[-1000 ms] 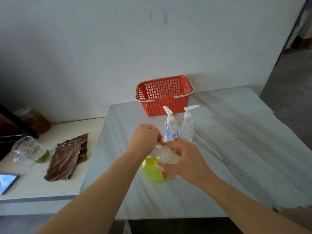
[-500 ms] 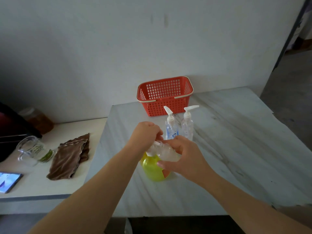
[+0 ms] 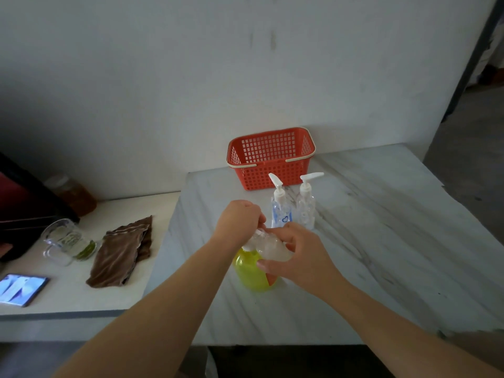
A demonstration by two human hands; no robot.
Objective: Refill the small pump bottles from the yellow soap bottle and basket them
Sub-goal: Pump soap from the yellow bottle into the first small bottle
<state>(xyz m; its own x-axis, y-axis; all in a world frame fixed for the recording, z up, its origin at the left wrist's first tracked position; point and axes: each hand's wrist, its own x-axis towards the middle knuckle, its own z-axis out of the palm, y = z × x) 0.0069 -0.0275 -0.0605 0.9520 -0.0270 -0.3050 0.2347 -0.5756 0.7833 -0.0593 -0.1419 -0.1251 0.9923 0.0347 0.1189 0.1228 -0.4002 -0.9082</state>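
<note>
The yellow soap bottle stands on the marble table near its front edge. Just above it my right hand grips a small clear bottle lying tilted. My left hand is curled round the white pump top at that bottle's neck. Two more small pump bottles stand upright behind my hands, one with a blue heart label and one plain. The red basket sits behind them by the wall, with nothing visible inside.
The marble table extends to the right. A lower white counter on the left carries a brown cloth, a glass mug, a lit phone and an amber jar.
Both hands keep their hold on the small clear bottle and its pump top over the yellow bottle. Only slight shifts of the hands and view.
</note>
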